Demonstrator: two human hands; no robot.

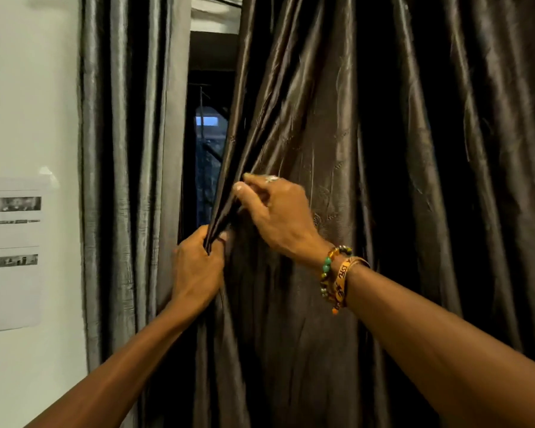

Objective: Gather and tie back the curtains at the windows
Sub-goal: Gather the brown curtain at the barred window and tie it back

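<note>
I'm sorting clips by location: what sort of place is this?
Likely an indoor room: long curtains, a window showing between them, and a printed sheet on the white wall.

Only opening: narrow window strip [209, 149] between curtains, at 12 o'clock from left hand [196, 267]. Grey curtain [127, 149] bounds strip at 9 o'clock; wall [28, 88] with taped paper sheet [11, 251] beyond. Brown curtain [383, 149] fills everything from 1 to 5 o'clock. Left hand and right hand [278, 211] grip brown curtain's edge, closing strip's lower end. At 6 o'clock, curtains appear to meet.
</note>
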